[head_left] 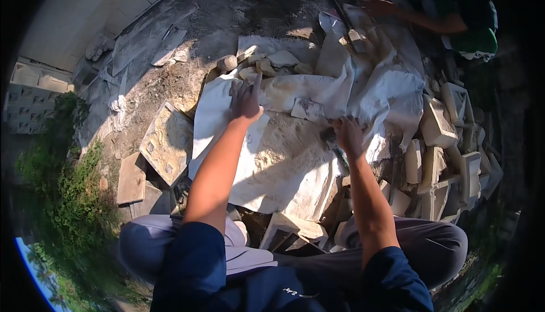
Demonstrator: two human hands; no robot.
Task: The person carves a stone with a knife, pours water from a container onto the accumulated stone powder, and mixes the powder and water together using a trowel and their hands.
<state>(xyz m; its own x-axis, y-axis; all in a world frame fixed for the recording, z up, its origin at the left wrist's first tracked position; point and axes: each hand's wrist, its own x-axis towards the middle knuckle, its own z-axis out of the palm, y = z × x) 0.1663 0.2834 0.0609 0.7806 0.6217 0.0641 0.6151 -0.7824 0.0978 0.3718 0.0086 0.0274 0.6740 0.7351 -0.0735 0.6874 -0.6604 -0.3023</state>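
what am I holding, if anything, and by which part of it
Your left hand appears to hold nothing. Your right hand is by a dark object, but whether it grips it, and where, can't be told.

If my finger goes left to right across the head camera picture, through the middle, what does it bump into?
Green bush → dusty slab → left hand → right hand → pile of blocks.
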